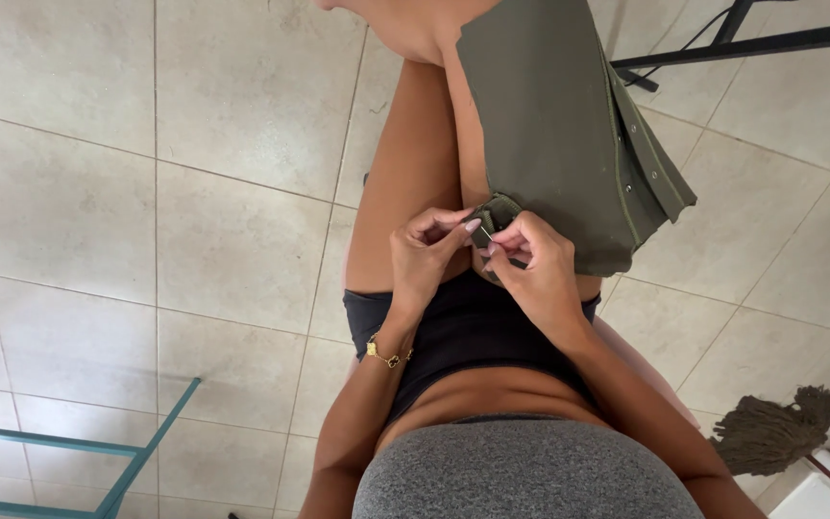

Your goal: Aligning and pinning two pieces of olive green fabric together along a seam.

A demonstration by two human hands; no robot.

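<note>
Grey top (521, 471) filled the bottom of the head view. Above it, an olive garment (559, 125) was draped over the lap. Its lower corner was pinched by the left hand (427, 252) and the right hand (538, 267), fingertips nearly touching. Pale tiles (146, 192) lay beneath.

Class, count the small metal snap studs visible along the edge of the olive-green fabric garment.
3, in a row along the olive-green fabric garment's right hem: upper, middle, lower. More may be hidden in folds or under both hands.
</note>
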